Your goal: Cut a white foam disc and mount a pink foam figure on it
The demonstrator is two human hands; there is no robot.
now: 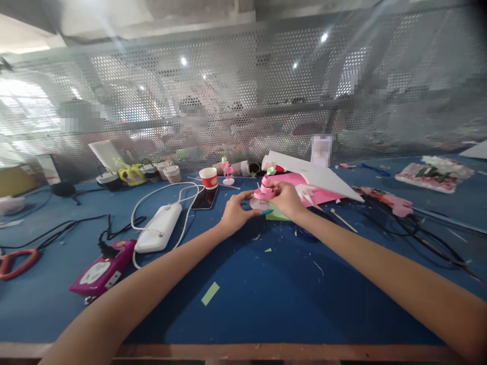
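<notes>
A small pink paper spiral [262,193] with a green tip stands upright on a round white base [257,204]. My left hand [236,212] is curved around the left side of the base, its thumb at the front edge and its fingers behind. From the right, my right hand [287,198] pinches the pink spiral; part of the paper is hidden behind the fingers. Green paper [276,216] lies below my right hand. A similar pink figure on a white base [228,178] stands farther back, to the left.
A red paper cup [208,179] stands by a dark phone [205,199]. Left are a white cabled device [160,228] and a purple power strip [102,268]. A white board [317,175] leans over pink paper [329,195]. A pink glue gun [397,204] lies right, before perforated metal mesh [228,96].
</notes>
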